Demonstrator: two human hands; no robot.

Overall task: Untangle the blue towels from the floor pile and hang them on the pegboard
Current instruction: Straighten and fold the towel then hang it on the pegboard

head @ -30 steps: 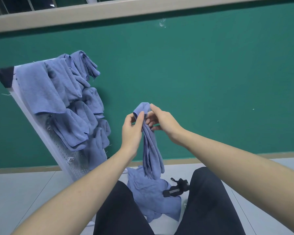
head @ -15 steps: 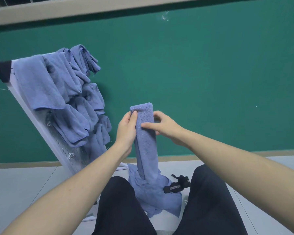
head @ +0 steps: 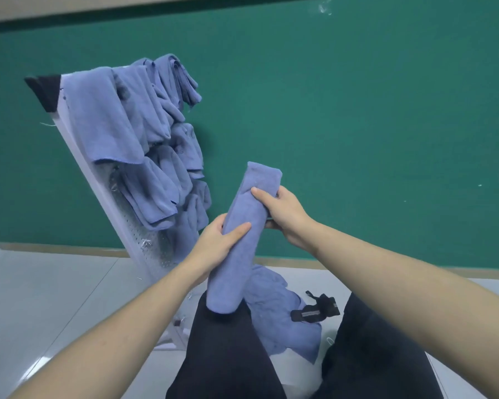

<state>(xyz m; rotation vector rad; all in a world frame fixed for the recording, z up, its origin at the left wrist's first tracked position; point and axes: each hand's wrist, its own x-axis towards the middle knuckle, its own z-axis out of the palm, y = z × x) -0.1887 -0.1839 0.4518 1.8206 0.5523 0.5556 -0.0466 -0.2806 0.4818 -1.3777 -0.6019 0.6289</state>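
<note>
A long folded blue terry towel point(head: 242, 240) stands tilted, gripped low by the left hand point(head: 216, 246) and near its top by the right hand point(head: 285, 214), right of the white perforated pegboard point(head: 121, 220) draped with blue towels point(head: 133, 133).

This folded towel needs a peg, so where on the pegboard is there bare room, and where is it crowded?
Bare perforated panel shows on the pegboard below the hung towels, down to its foot by the floor, plus a narrow strip along its left edge. The upper half is crowded with overlapping towels. Both the left hand and right hand grip the folded towel.
</note>
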